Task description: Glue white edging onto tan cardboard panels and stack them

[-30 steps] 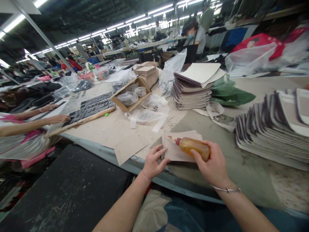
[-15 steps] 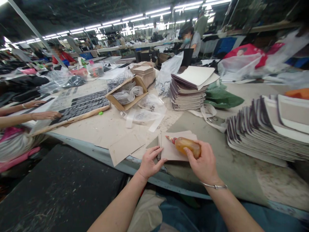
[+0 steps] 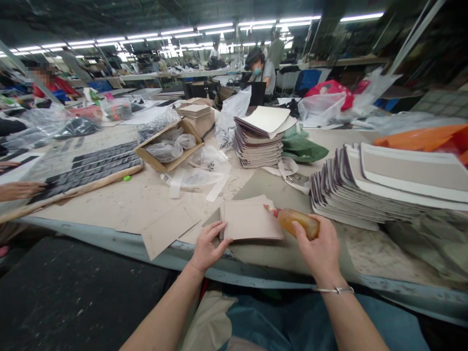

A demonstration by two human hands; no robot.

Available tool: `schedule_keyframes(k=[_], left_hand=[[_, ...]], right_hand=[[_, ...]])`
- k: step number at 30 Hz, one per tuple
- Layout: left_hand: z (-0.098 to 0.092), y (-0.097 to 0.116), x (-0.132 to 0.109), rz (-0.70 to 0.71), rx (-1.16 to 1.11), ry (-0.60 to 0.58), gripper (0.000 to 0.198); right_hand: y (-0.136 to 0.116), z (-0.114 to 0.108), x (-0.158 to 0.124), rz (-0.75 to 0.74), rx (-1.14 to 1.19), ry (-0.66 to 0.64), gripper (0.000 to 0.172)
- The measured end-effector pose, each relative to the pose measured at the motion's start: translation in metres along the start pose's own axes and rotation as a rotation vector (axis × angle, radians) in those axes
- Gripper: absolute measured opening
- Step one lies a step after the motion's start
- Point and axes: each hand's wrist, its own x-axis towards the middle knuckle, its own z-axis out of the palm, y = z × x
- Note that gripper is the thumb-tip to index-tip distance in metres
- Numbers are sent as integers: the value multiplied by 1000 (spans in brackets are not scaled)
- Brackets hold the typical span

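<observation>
My right hand (image 3: 323,248) is closed around an amber squeeze bottle (image 3: 298,223) with a red-and-white nozzle, which looks like a glue bottle. It is tilted, its tip pointing left over the right part of a small stack of beige cardboard pieces (image 3: 250,222). At the left end of that stack, my left hand (image 3: 210,246) rests with fingers and thumb apart, touching the edge and near corner. Further left, loose beige cardboard sheets (image 3: 166,231) lie on the table, one reaching past its front edge.
Tall stacks of layered panels stand behind (image 3: 259,141) and to the right (image 3: 365,190). An open carton (image 3: 170,146) holds plastic bags. White straps (image 3: 288,170) and green cloth (image 3: 305,146) lie nearby. At left, a co-worker's hand (image 3: 25,190) touches a board of black strips (image 3: 98,168).
The view has turned right, so the scene sits further left. My right hand has carried the bottle from the stack's left and middle towards its right side. My left hand stays at the stack's edge.
</observation>
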Motion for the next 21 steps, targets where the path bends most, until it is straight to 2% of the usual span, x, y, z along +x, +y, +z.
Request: schedule_keyframes(k=[6, 11, 16, 21], left_hand=[[0, 1, 0, 9, -1, 2, 41], [0, 5, 0, 2, -57, 14, 46], [1, 7, -1, -7, -84, 33, 45], [-1, 6, -1, 19, -91, 42, 44]], right_hand=[[11, -6, 3, 43, -14, 36, 42], [6, -8, -1, 77, 24, 37, 46], [-16, 1, -8, 165, 221, -116, 47], [-41, 19, -6, 120, 273, -223, 42]])
